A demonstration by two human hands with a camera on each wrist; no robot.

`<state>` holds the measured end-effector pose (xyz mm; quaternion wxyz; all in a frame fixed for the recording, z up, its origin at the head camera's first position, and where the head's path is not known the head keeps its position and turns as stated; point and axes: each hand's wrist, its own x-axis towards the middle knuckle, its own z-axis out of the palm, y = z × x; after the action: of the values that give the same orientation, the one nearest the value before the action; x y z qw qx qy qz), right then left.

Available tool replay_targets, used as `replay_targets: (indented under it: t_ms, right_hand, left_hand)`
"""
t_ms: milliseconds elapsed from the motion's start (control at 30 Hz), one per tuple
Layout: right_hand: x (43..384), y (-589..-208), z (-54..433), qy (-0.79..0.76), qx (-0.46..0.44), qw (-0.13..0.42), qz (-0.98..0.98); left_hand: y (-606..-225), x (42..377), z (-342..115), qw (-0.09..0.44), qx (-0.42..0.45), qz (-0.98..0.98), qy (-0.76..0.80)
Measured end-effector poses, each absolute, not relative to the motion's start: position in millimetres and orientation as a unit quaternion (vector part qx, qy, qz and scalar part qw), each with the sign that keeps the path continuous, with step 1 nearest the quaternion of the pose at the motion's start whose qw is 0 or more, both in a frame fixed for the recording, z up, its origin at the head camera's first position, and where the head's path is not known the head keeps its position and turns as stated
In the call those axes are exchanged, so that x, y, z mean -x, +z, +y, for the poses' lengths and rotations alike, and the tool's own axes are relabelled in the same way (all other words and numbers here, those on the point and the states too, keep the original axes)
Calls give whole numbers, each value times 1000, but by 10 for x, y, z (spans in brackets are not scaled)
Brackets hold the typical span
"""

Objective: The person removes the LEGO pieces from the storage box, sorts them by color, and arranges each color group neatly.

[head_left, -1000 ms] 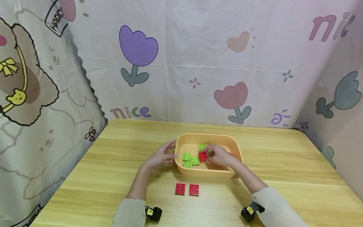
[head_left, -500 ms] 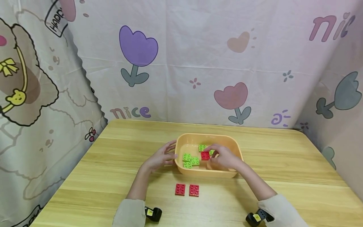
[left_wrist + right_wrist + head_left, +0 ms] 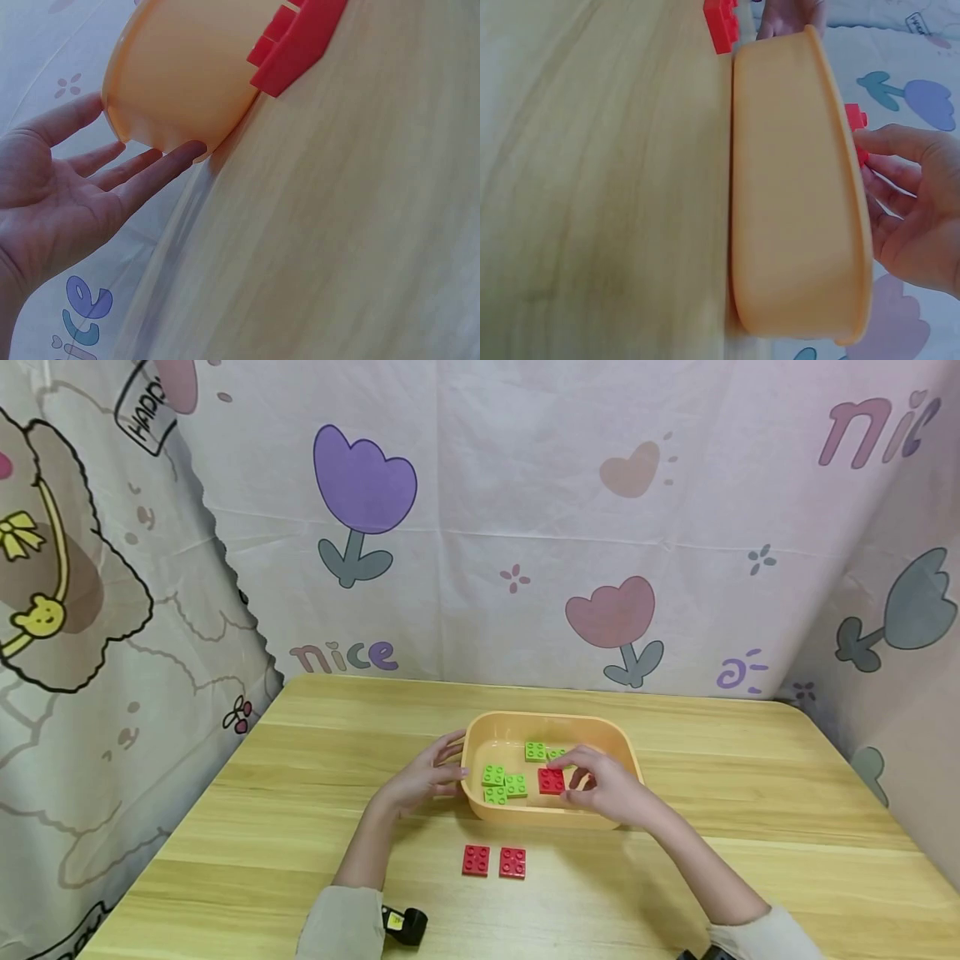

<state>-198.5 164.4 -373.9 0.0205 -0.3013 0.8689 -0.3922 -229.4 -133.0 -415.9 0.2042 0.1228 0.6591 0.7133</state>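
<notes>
An orange-yellow plastic bin (image 3: 480, 811) stands on the table, with several green toy bricks (image 3: 516, 785) lying inside. My right hand (image 3: 611, 787) pinches a red toy brick (image 3: 551, 782) between thumb and fingers, above the bin. In the right wrist view, that red brick (image 3: 855, 115) shows just past the bin's rim. At the bin's left end, my left hand (image 3: 426, 778) touches the wall with spread, fairly straight fingers; the left wrist view shows these fingertips (image 3: 193, 150) against it. Two red bricks (image 3: 476, 861) (image 3: 513, 863) lie side by side on the table in front of the bin.
The light wooden table (image 3: 360, 727) reaches back to a patterned cloth (image 3: 480, 527) hung behind it and at both sides. A black wrist camera (image 3: 406, 926) sits at the left sleeve.
My right hand has moved right and nearer with the red brick, which now appears larger and raised. The left hand and the bin have stayed in place.
</notes>
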Motion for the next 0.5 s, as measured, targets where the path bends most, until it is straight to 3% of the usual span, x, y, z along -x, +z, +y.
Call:
replay_targets:
  t_ms: [500]
  right_hand:
    - [1584, -3662, 1752, -405, 313, -3, 859]
  left_hand:
    - [-4173, 2311, -1336, 205, -123, 659, 713]
